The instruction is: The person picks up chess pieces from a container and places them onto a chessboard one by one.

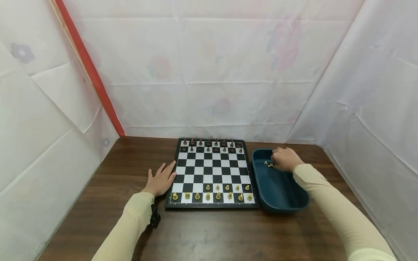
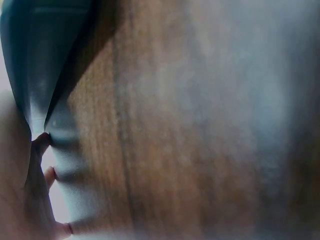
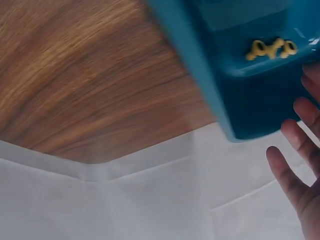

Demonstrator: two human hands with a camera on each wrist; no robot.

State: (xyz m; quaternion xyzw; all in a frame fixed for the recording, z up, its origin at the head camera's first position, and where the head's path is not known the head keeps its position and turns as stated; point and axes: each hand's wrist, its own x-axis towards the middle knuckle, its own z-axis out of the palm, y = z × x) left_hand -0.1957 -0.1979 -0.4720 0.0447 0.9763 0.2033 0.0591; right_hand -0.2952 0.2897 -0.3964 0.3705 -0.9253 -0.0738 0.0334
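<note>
My right hand [image 1: 286, 159] is over the far end of a dark teal tray [image 1: 284, 208]. In the right wrist view its fingers [image 3: 302, 142] are spread and loosely bent, with no piece visible among them. Loose yellow chess pawns [image 3: 272, 48] lie in the tray beside this hand. My left hand [image 1: 160, 180] rests with fingers spread on the left edge of the chessboard [image 1: 212, 170]. Yellow pieces [image 1: 208, 196] fill the board's near row, and several yellow pawns [image 1: 227, 187] stand on the right part of the row behind. Dark brown pieces [image 1: 208, 143] occupy the two far rows.
The brown wooden table [image 1: 209, 235] carries the board and the tray, which stands close along the board's right side. White sheets [image 1: 222, 72] enclose the table at the back and both sides. A red strip [image 1: 89, 69] runs down the back left corner.
</note>
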